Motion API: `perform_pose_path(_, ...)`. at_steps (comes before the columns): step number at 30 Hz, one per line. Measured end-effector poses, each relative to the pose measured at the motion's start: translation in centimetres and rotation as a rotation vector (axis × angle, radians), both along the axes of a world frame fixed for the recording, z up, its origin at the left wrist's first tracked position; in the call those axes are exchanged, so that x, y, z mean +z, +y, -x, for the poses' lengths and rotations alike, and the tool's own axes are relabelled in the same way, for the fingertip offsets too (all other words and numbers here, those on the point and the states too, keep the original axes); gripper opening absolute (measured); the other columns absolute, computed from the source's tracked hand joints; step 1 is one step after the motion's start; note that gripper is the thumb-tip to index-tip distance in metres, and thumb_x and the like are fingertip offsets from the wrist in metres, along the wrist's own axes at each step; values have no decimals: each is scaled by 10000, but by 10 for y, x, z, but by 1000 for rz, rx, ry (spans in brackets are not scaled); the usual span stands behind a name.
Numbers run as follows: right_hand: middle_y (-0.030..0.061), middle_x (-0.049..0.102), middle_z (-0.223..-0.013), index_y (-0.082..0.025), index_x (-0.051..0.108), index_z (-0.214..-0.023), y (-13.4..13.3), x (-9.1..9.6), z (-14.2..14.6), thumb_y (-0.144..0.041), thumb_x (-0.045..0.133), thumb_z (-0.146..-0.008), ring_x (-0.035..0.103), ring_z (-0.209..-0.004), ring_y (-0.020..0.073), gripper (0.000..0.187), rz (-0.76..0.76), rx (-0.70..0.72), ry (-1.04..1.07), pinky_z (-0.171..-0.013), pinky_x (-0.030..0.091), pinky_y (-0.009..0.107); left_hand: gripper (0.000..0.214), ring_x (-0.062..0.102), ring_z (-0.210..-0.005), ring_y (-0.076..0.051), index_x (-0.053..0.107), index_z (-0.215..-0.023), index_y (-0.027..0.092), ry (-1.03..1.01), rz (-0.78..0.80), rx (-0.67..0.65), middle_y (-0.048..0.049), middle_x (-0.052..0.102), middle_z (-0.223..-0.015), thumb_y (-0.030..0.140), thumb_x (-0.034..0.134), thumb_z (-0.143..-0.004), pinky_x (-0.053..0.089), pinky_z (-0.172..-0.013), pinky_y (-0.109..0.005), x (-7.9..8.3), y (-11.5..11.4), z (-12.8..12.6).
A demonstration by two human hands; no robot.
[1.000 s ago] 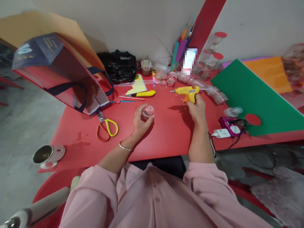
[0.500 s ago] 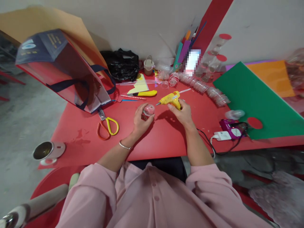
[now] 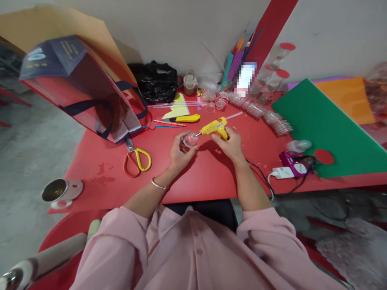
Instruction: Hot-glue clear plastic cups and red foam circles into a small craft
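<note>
Between the thumb and fingers of my left hand is a small clear plastic cup, its pinkish end turned up toward the right. My right hand is wrapped round the handle of a yellow glue gun. The gun's metal nozzle points left and meets the pinkish end of the cup; whether it presses on it I cannot tell. A clear glue stick reaches out behind the gun. Left of my left hand lie scissors with one red and one yellow handle. A yellow utility knife rests beyond both hands.
A large paper bag stands at the left, near a mug at the table edge. Nested clear cups line the back. A green board and a purple power strip with cables lie at the right.
The glue gun has moved slightly left in my right hand, bringing its nozzle from just beside the cup to its pinkish end. My left hand has hardly moved.
</note>
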State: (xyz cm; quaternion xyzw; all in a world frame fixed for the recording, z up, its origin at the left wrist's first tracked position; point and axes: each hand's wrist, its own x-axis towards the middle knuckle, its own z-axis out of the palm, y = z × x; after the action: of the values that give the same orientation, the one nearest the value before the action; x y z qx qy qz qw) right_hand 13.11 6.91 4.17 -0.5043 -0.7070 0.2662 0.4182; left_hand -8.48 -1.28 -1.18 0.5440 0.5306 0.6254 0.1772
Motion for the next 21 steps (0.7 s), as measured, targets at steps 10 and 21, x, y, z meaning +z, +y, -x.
perform_pose_path(10,-37,501,-659,-251,575,-776,-1,1,1,-661,757,-827,424,-649,155,452,8,4,2,-632,344,326,602,650,-820,-139,635,-1375,266,-11,51,-33,-75,736,-1256,313,873,-825,533,-654,-265,3,-3,-1)
perform_pose_path(21,-38,498,-656,-252,604,-794,0,-1,-1,-677,764,-842,422,-634,154,457,6,15,0,-624,346,327,592,693,-869,-158,635,-1362,253,-3,45,-55,-93,746,-1280,320,875,-825,548,-668,-275,6,-5,-2)
